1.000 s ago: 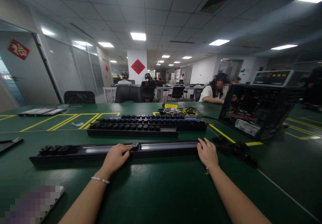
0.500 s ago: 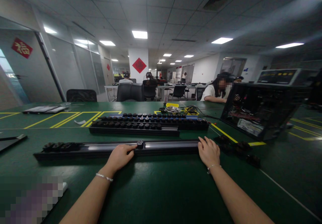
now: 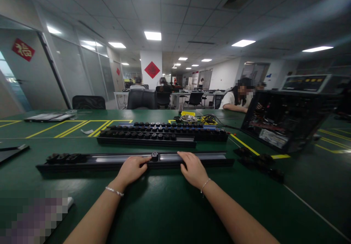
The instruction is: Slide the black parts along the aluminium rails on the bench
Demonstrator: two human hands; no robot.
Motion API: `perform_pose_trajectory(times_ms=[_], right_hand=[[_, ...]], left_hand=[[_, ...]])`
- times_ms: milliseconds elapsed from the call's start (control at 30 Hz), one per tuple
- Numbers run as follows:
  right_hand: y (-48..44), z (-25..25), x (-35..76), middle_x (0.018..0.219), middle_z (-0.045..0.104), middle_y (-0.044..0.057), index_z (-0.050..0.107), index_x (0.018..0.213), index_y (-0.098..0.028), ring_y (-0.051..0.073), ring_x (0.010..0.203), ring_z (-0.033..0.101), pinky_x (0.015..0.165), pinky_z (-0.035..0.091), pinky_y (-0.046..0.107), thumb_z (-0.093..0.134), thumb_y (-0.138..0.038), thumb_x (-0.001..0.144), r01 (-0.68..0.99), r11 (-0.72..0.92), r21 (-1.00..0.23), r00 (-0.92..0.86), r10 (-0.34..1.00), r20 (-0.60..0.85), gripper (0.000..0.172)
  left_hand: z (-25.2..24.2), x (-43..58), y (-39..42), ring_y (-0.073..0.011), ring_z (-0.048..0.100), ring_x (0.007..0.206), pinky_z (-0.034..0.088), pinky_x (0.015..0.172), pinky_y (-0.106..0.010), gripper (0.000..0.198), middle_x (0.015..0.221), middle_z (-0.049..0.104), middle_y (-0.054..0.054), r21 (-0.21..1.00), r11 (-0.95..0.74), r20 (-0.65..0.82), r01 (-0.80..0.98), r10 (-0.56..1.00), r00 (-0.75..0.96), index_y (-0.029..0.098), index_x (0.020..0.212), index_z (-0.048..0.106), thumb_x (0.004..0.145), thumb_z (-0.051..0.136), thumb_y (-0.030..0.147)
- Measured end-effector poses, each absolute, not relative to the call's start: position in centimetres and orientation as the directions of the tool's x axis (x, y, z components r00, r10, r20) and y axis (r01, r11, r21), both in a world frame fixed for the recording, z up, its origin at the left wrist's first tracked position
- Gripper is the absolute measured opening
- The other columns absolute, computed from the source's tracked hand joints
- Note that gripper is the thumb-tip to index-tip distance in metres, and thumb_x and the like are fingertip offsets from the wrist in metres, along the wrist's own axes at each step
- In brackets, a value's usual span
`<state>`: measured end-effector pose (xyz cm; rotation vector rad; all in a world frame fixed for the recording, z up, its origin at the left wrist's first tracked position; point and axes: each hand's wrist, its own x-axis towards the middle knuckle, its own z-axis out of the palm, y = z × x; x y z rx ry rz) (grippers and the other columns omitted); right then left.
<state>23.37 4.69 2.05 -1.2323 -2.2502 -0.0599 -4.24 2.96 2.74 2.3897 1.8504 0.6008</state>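
Observation:
A long black rail (image 3: 109,160) with a shiny silver strip lies across the table in front of me. A small black block (image 3: 155,156) sits in its channel near the middle. The index finger of my left hand (image 3: 133,169) reaches the block's left side, with the thumb apart from it at the rail's front wall. To the right of the block, my right hand (image 3: 194,169) rests its outstretched fingers over the rail's near edge, apart from the block and holding nothing. Several similar black blocks (image 3: 64,158) are grouped at the rail's left end.
Behind stand more rails (image 3: 148,138) filled with blocks. Loose black parts (image 3: 260,161) lie at the right, before an opened computer case (image 3: 285,119). A metal dish (image 3: 189,118) and cables (image 3: 210,119) are farther back. A co-worker (image 3: 236,99) sits across the table.
My right hand has moved left from the rail's right end toward the block, uncovering that end. The block and my left hand have shifted very slightly right.

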Motion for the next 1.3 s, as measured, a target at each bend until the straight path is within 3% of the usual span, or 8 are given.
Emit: perform_pose_trajectory(times_ms=[200,600,1300], right_hand=[[4.1,2.0,17.6,0.118,0.056,0.003,0.049,0.12,-0.026,0.018,0.107,0.047,0.094,0.033,0.033,0.045,-0.019,0.076,0.757,0.596,-0.268,-0.438,0.767,0.468,0.045],[4.0,1.1,16.9,0.118,0.055,0.003,0.051,0.118,-0.031,0.019,0.108,0.044,0.095,0.024,0.035,0.044,-0.021,0.078,0.814,0.559,-0.157,-0.458,0.784,0.42,0.042],[4.1,1.6,18.1,0.114,0.058,0.004,0.055,0.115,-0.031,0.019,0.105,0.046,0.094,0.024,0.035,0.044,-0.022,0.079,0.844,0.519,-0.137,-0.435,0.81,0.393,0.039]], left_hand=[[2.8,-3.8,2.7,-0.0195,0.057,0.096,0.037,0.09,-0.035,0.043,0.1,0.067,-0.001,0.181,-0.278,0.273,0.943,0.936,0.224,0.036,0.118,0.055,0.076,0.046,0.031],[2.6,-3.6,2.6,-0.0184,0.054,0.097,0.031,0.093,-0.036,0.048,0.1,0.063,-0.001,0.097,-0.292,0.253,0.951,0.932,0.26,0.037,0.124,0.048,0.076,0.047,0.031],[2.4,-3.7,2.6,-0.0176,0.054,0.099,0.031,0.094,-0.036,0.049,0.105,0.064,0.0,0.121,-0.295,0.277,0.948,0.927,0.253,0.035,0.126,0.046,0.076,0.047,0.031]])
